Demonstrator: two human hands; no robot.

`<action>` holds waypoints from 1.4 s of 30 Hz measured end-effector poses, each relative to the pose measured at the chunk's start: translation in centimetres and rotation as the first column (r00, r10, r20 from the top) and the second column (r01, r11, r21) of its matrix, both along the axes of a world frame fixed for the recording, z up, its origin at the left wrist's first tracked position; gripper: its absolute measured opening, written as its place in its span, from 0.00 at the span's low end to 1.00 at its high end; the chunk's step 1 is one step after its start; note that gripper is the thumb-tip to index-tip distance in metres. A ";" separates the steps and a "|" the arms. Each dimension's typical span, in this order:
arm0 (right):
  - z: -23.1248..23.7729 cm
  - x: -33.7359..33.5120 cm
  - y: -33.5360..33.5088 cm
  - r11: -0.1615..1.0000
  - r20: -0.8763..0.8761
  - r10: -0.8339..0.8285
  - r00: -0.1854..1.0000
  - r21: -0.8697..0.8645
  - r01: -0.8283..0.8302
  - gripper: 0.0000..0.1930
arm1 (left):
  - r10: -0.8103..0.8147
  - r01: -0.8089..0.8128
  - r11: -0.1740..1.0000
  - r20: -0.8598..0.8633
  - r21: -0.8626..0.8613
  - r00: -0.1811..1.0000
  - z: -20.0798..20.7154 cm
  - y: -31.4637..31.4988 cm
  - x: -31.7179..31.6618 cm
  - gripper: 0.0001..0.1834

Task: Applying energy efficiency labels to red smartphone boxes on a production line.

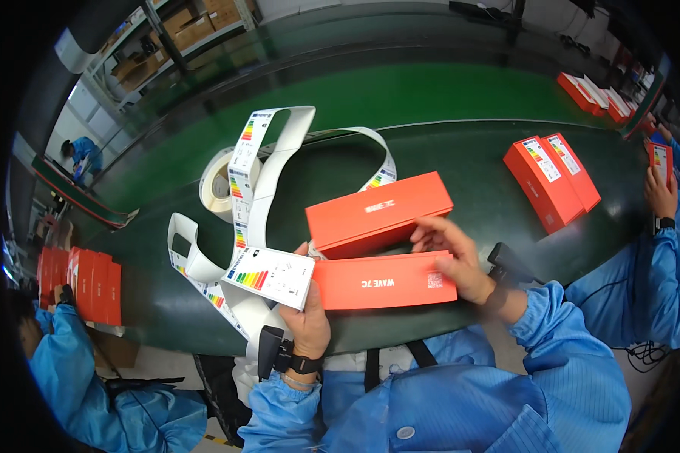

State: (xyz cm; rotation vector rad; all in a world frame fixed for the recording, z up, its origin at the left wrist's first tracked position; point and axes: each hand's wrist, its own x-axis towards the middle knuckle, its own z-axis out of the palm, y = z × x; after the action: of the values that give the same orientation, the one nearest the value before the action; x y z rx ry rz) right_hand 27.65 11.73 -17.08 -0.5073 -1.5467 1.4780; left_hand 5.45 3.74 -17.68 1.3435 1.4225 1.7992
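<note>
My left hand [307, 325] grips the left end of a long red box [378, 285], its thumb in front. At that same end is a white label [270, 273] with coloured bars; I cannot tell whether it is stuck to the box. My right hand [461, 260] is at the box's upper right corner, thumb over its face, fingers spread and half bent above the edge. Just behind lies a second red box [381, 211]. A label strip [242, 181] loops up from a label roll [217, 185] on the left and trails down beside my left hand.
Two labelled red boxes [553, 181] lie to the right on the dark green table [446, 147]. Red boxes [94, 287] stand at the left by a co-worker's arm. At the right, another co-worker's hand [661, 195] holds a red box. More boxes [593, 97] lie far right.
</note>
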 end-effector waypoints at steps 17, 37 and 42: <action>2.6 2.7 11.5 0.980 0.403 0.197 0.893 -0.045 -0.196 0.45 | -0.522 0.494 0.775 0.042 -0.393 0.852 1.3 -1.6 -2.5 0.38; 1.1 4.8 5.3 0.881 0.148 -0.051 0.988 -0.460 0.114 0.24 | -0.318 0.220 0.944 -0.513 -0.245 0.797 0.7 -5.6 -0.6 0.38; 0.6 3.6 5.1 0.926 0.327 -0.028 0.945 -0.346 0.148 0.29 | -0.381 0.289 0.910 -0.329 -0.296 0.864 -1.3 -4.3 1.8 0.41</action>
State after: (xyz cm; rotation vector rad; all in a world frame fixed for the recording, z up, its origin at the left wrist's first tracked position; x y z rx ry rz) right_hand 31.22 16.83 -16.53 -1.0681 -1.4624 1.6833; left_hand 7.27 -0.55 -18.94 1.7485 1.4229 1.1424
